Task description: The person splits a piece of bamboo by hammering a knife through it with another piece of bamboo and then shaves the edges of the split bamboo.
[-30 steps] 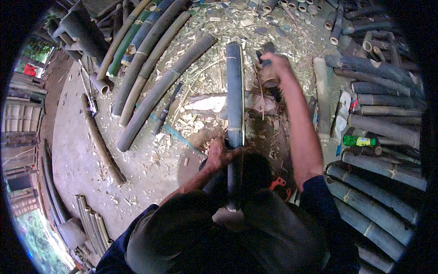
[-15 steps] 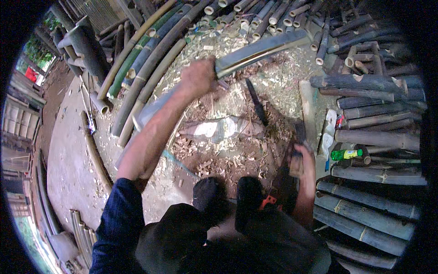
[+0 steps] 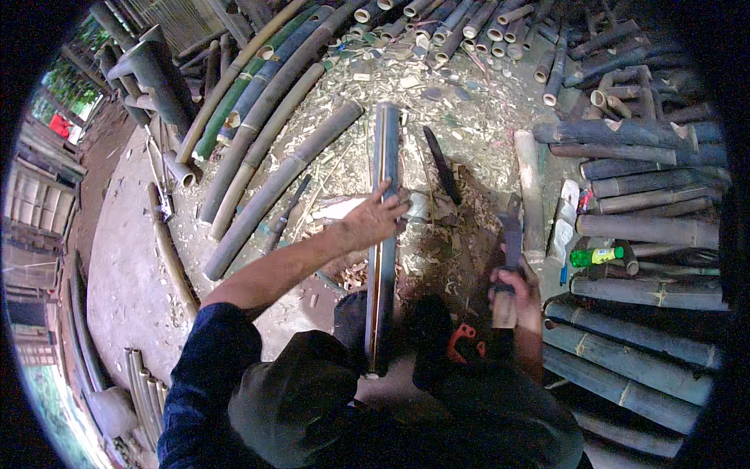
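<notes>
A long bamboo pole [image 3: 384, 156] lies straight ahead of me, running from between my knees out over the chip-strewn ground. My left hand [image 3: 373, 220] rests on its middle, fingers spread across the pole. My right hand [image 3: 516, 291] is lower right, closed around the wooden handle of a heavy chopping knife [image 3: 512, 230] whose dark blade points away from me. A second dark blade [image 3: 442, 166] lies on the ground to the right of the pole.
Long bamboo poles [image 3: 273, 191] fan out at left. Stacked bamboo lengths [image 3: 641, 195] fill the right side, cut ends [image 3: 461, 23] lie at the top. A green bottle [image 3: 597, 255] sits among them. An orange-handled tool [image 3: 461, 342] lies by my legs. Shavings cover the ground.
The pole, held raised and slanted by my left hand before, now lies straight ahead on the ground with that hand resting on it. My right hand keeps the knife low at right.
</notes>
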A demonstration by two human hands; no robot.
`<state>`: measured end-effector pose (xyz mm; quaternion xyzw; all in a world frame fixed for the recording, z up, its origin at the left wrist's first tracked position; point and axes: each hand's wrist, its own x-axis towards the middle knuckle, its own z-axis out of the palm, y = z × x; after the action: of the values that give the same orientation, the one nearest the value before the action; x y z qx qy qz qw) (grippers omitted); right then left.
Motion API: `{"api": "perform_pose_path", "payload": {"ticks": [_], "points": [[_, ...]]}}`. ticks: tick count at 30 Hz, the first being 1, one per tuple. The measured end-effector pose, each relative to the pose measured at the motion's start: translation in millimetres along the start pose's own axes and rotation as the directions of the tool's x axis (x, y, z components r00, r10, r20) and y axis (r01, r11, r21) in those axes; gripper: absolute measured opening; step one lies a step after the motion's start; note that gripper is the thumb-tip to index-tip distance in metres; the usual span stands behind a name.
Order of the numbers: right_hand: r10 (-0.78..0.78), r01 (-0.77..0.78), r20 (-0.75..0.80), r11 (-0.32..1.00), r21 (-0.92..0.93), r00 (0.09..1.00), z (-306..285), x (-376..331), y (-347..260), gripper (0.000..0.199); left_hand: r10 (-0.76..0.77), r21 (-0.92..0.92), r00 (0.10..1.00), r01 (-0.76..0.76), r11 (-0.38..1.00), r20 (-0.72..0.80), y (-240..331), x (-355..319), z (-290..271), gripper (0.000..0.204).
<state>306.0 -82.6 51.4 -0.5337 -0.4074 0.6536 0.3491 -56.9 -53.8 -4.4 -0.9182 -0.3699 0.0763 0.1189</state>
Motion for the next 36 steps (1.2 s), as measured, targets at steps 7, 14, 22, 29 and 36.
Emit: {"api": "perform_pose_path", "payload": {"ticks": [7,14,22,29,36], "points": [[0.064,-0.025,0.231,0.986,-0.167,0.971,77.4,-4.1,-2.8,0.060,-0.366,-0.254,0.930,0.357,0.899,0.013,44.4,-7.3,-6.1,0.054],[0.126,0.035,0.369,0.915,-0.402,0.921,102.7,-25.7,28.4,0.037,-0.613,-0.835,0.588,0.228,-0.500,0.528,136.0,-64.4,30.7,0.057],[0.223,0.115,0.374,0.707,-0.698,0.900,89.3,-32.3,45.7,0.061,-0.550,-0.858,0.662,0.339,-0.386,0.509,148.3,-51.5,40.7,0.064],[0.224,0.177,0.468,0.722,-0.668,0.855,98.1,-18.8,29.9,0.057,-0.534,-0.799,0.609,0.542,-0.261,0.587,139.2,-47.7,24.6,0.060],[0.304,0.083,0.377,0.673,-0.735,0.875,109.3,10.8,29.3,0.048,-0.533,-0.808,0.616,0.522,-0.274,0.580,142.9,-50.5,25.4,0.057]]}}
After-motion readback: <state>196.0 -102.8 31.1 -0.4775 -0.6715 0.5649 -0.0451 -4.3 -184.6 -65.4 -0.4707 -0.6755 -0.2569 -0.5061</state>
